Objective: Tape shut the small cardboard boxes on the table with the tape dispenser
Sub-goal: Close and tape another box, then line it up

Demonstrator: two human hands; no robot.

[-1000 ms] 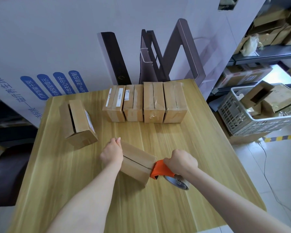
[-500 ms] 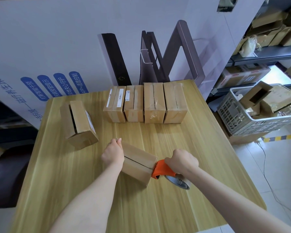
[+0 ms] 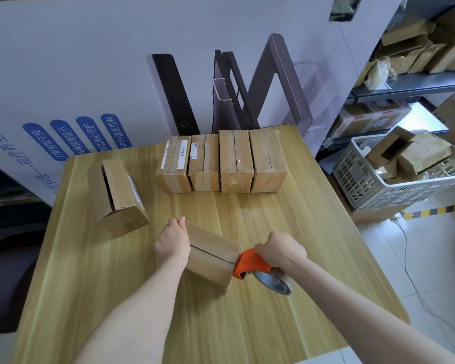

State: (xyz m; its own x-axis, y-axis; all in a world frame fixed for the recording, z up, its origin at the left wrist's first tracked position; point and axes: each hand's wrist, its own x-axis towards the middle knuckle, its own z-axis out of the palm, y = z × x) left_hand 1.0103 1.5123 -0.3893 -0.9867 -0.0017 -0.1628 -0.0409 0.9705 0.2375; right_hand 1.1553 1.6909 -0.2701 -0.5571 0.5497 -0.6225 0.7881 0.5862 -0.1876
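Pins the cardboard box [image 3: 210, 254] with the curled left hand [image 3: 172, 244], grips the tape dispenser [image 3: 248, 264] in the right hand [image 3: 280, 249]; risks skewing tape off the seam [image 3: 212, 254] by loosening either hold

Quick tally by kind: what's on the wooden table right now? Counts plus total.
Small brown cardboard boxes: 6 (four in the back row, one alone at left, one held by the left hand)
Orange tape dispenser: 1 (gripped by the right hand)
Total: 7 things on the light wooden table
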